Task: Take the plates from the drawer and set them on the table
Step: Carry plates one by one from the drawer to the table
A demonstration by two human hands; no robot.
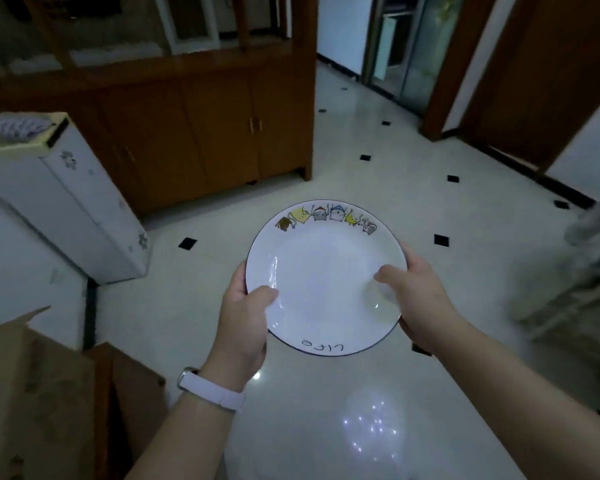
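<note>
- White glazed ceramic: a round, shallow dinner plate [326, 271] with a thin dark line round its rim and a glossy face that catches streaks of light.
- Small cartoon figures in yellow, brown and grey run along the plate's far edge; a short handwritten word sits at its near edge.
- The plate is held face up in the air above the floor, carried between the person's two hands, touching nothing else.
- The left hand [246, 323] clamps the near-left edge, its thumb [262, 294] laid over the rim onto the face and the fingers hidden underneath.
- The right hand [420, 299] clamps the right edge in the same way, its thumb [387, 273] pressed flat on the inner slope and the fingers curled below.
- Both bare forearms reach forward, the hands set apart by the plate's width; a white watch strap [210, 389] circles the left wrist.
- Polished pale floor tiles [361, 427] with small black diamond insets mirror points of light.
- A brown wooden cabinet [205, 140] with panelled doors and small metal pulls stands beyond; a white appliance [66, 202] with flower decals stands at left, and a tan cardboard box [32, 393] fills the lower-left corner.
</note>
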